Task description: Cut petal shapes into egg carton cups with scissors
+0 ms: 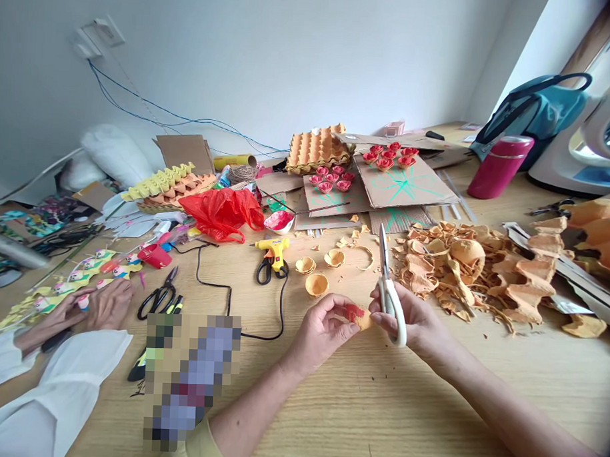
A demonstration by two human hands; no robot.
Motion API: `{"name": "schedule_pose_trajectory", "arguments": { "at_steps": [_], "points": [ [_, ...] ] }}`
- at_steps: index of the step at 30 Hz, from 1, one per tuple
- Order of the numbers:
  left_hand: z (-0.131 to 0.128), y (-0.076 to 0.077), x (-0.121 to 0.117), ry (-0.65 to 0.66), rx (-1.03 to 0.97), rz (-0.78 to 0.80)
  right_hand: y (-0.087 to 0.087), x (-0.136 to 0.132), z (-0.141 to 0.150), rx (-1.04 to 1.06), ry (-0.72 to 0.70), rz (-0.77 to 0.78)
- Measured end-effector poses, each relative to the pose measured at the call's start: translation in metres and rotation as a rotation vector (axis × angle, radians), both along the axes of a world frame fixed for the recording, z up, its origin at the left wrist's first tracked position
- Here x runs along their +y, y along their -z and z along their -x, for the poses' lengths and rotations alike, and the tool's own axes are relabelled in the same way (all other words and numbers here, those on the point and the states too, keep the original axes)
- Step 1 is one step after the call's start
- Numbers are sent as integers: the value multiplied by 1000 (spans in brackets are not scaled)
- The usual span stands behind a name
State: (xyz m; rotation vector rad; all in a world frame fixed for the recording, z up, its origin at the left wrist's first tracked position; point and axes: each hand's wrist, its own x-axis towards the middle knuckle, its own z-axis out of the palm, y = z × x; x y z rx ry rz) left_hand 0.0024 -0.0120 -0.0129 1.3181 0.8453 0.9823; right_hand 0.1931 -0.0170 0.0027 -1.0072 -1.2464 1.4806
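Between the fingertips of my left hand (326, 326) is a small orange egg-carton piece (358, 316) with red paint on it. My right hand (416, 320) grips white-handled scissors (394, 311), blades pointing up and away from me, and its fingertips also meet the right side of the piece. Just beyond my hands sit an orange carton cup (317, 285) and two nested-looking petal cups, one on the left (305, 265) and one on the right (334, 258). A yellow glue gun (276, 246) lies left of them, near black-handled scissors (264, 272).
Carton scraps (438, 260) are heaped at right, near a pink bottle (501, 167). Red paper flowers (384, 163) stand on cardboard (404, 185) at the back. A red plastic bag (220, 211) lies left of a paint dish (278, 221). Another person's hands (107, 305) work at left.
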Motion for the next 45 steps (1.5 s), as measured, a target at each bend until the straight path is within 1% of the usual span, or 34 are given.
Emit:
{"name": "schedule_pose_trajectory", "arguments": {
  "at_steps": [3, 4, 7, 9, 10, 13, 16, 20, 23, 27, 30, 32, 34, 36, 39, 40, 43, 45],
  "points": [
    [-1, 0, -1, -60, 50, -153, 0, 1, -1, -24, 62, -32],
    [-1, -1, -2, -83, 97, -240, 0, 2, -1, -34, 89, -43],
    [3, -2, -4, -143, 312, -563, 1, 2, -2, -74, 146, -53],
    [6, -2, -4, -139, 425, -726, 3, 2, -1, -84, 132, -56],
    [7, -2, -4, -125, 458, -780, 5, 1, -1, -77, 110, -56],
    [8, 0, -5, -101, 520, -856, 10, 1, 0, -33, 17, -39],
    [8, -1, -5, -108, 546, -854, 13, 1, 0, -27, -28, -32],
    [7, -5, -5, -137, 520, -798, 12, 2, -2, -46, -36, -43],
    [5, -6, -8, -154, 501, -745, 11, 2, -2, -31, -57, -17],
    [3, -9, -9, -196, 517, -703, 11, 2, -1, -33, -71, -21],
    [11, -15, -2, -300, 551, -738, 14, 2, -2, -69, -25, -50],
    [22, -21, 8, -435, 613, -733, 15, 2, -4, -94, 8, -55],
    [36, -25, 20, -556, 697, -694, 16, 2, -5, -103, 34, -53],
    [51, -25, 32, -613, 809, -623, 15, 3, -5, -104, 44, -54],
    [66, -19, 42, -582, 988, -542, 13, 3, -3, -127, 40, -73],
    [69, -16, 44, -547, 1045, -525, 11, 3, -2, -140, 37, -78],
    [71, -11, 43, -439, 1205, -484, 9, 2, 0, -158, 21, -76],
    [69, -10, 41, -410, 1290, -457, 7, 2, 0, -157, 4, -64]
  ]
}}
